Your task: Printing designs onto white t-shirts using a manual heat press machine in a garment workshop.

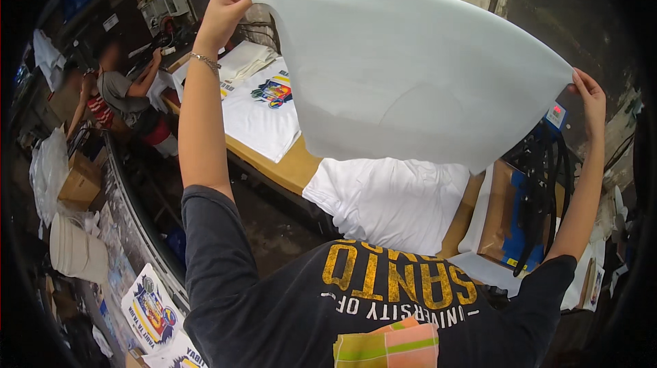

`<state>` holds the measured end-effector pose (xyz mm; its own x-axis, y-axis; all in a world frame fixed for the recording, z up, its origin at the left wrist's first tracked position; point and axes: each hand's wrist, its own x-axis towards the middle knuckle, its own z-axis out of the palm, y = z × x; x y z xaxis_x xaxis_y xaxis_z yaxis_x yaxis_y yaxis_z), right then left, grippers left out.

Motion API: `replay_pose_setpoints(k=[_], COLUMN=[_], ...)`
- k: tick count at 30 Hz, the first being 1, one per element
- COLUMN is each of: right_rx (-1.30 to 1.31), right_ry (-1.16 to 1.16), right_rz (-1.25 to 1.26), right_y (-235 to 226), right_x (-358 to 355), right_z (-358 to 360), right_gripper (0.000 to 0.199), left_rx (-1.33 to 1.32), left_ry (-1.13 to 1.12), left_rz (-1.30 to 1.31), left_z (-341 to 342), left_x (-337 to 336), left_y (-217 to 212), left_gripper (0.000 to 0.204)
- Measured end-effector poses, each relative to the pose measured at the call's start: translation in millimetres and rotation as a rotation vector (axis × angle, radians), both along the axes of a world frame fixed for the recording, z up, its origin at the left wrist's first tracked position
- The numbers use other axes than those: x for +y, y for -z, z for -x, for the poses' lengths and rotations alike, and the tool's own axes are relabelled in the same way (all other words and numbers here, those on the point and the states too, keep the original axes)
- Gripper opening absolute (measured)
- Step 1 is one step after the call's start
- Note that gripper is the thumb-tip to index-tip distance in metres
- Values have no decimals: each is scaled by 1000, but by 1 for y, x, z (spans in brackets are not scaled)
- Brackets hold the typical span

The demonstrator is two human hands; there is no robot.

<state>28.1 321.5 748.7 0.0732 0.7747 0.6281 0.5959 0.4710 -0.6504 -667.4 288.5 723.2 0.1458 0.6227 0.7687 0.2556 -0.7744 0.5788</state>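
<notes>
- In the head view, a pale grey sheet [410, 74] hung between the person's two hands, its upper edge bowing upward in the wide lens and its lower edge drooping over the table [294, 166].
- The left hand [222, 16] had the sheet's upper left corner pinched between thumb and fingertips; the corner ended right at the fingers, with nearly all of the sheet off to their right.
- The right hand [593, 100] pinched the upper right corner in the same way, the sheet spreading leftward from its fingertips.
- The left arm was raised and nearly straight, the hand bent inward at the wrist toward the sheet, with a chain bracelet [205, 61] below it.
- The right arm slanted up and outward from its dark sleeve, the hand upright and lower in view than the left one.
- Behind and below the sheet, a bunched white cloth [390, 200] lay on the table, partly covered from sight by the sheet's lower edge.
- A printed white shirt [256, 118] lay flat to the left of the sheet, near folded white cloths [246, 60].
- Black cables [547, 176] ran beneath the right hand, beside a brown-and-blue panel [499, 207].
</notes>
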Motion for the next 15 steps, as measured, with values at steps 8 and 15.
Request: replay_pose_setpoints(k=[8,15], right_rx=[32,-90], right_ry=[17,131], right_rz=[-63,-127], right_y=[2,41], right_x=[-51,-137], right_z=[-6,-19], right_gripper=[29,24], left_rx=[15,-149], left_ry=[-148,-45], left_rz=[-58,-25], left_z=[2,49], left_x=[-28,-90], left_y=[9,67], left_gripper=[26,25])
